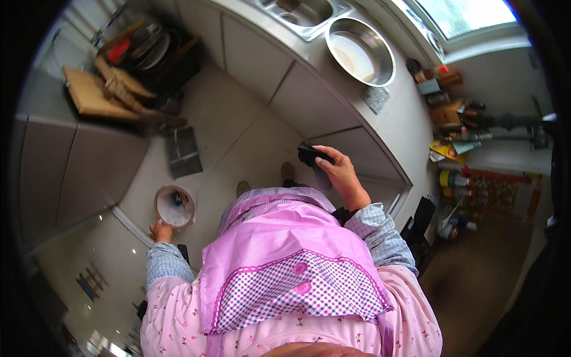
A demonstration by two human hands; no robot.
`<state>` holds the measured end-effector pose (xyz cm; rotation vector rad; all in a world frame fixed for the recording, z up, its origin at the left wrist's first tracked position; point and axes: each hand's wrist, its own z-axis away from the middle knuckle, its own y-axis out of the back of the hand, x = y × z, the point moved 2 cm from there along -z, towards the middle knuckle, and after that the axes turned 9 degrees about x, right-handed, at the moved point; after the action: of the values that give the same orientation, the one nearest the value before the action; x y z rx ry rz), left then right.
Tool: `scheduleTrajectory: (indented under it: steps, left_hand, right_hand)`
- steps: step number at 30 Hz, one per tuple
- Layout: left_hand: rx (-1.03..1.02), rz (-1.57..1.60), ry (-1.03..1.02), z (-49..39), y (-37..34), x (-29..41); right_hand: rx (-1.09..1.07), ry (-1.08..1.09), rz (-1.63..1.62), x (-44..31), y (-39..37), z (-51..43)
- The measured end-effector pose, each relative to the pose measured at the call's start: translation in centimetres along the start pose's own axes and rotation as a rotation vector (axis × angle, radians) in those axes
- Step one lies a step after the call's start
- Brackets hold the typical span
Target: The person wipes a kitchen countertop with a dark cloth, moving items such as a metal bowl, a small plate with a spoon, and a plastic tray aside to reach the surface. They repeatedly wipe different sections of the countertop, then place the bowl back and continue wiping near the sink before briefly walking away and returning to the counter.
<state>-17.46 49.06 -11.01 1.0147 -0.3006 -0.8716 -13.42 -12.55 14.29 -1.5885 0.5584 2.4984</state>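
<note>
My right hand (340,172) is closed around a black, soft-looking bundle (311,155); whether it is cloth or plastic I cannot tell. It is in front of the lower cabinet doors, to the right of my pink apron (285,223). Low on the left, my left hand (161,232) is at the near rim of a round, pale waste bin (167,214). The fingers overlap that rim, and their grip is not clear. Inside the bin are a whitish liner and some small dark and coloured scraps.
A large steel basin (388,67) with cloudy liquid stands on the counter (401,129) beside a sink (308,13). Bottles (450,178) line the wall. At left, a wooden board (91,96) and stacked pans (154,49) occupy a worktop. A dark mat (183,151) lies on the floor.
</note>
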Motion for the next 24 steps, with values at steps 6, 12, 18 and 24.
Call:
scheduleTrajectory:
  steps: [6,12,18,24]
  left_hand:
    - [0.232,0.274,-0.153,1.8,5.7,13.4]
    - [0.274,0.273,-0.527,7.1,8.8,29.1]
    - [0.124,0.327,-0.765,16.3,10.5,42.2]
    - [-0.12,0.398,-0.793,23.2,10.8,46.3]
  right_hand:
    - [0.242,0.003,-0.245,1.8,10.7,-1.4]
    - [0.715,0.106,-0.382,6.1,27.5,-6.3]
    - [1.061,-0.004,0.584,14.8,40.0,-11.2]
    - [1.088,0.067,0.932,18.2,40.2,-21.1]
